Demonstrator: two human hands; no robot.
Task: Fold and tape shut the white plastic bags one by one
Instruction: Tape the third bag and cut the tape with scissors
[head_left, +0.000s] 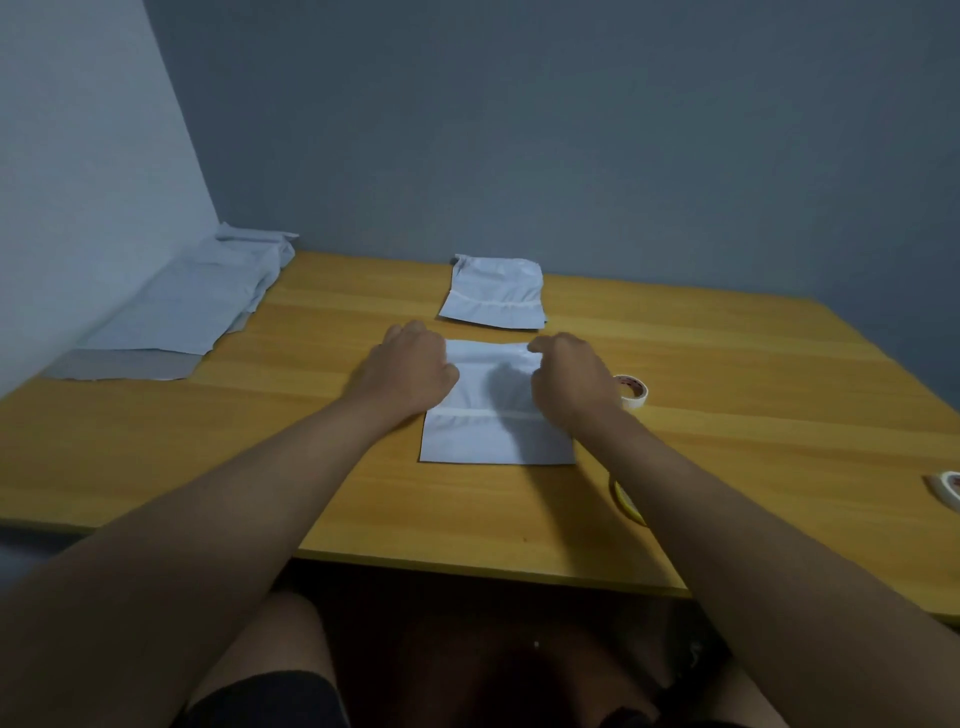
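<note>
Far left, at about nine o'clock on the desk (727, 364): a pile of white plastic bags (176, 312), flat and waiting, pushed up to the wall.

Middle of the desk, at twelve o'clock: one bag already folded (493, 293), lying alone and well apart from the pile. Looks done, though any tape on it too small to tell.

Just nearer than that, in the very middle: the bag being worked on (493, 410), flat on the wood, a seam line across its lower part.

Left hand (410, 371) on the bag's top left corner, fingers curled down over the edge. Grip looks closed on the corner, but fingertips hidden, so a pinch or just a press hard to tell.

Right hand (569, 376) on the top right corner, fingers bent and pinching the top edge.

Probably the start of folding the top over.

Bag likely very light, thin, soft and slippery. Easy to slide or crease crooked. Best held at both top corners, then pressed flat along the fold.

Right of the bag, at three o'clock: a white tape roll (634, 389), just beside the right wrist. Nearer, at five o'clock: a yellow tape roll (626, 501), partly hidden by the arm. Far right edge: another white tape roll (948, 488), cut off by the view.
</note>
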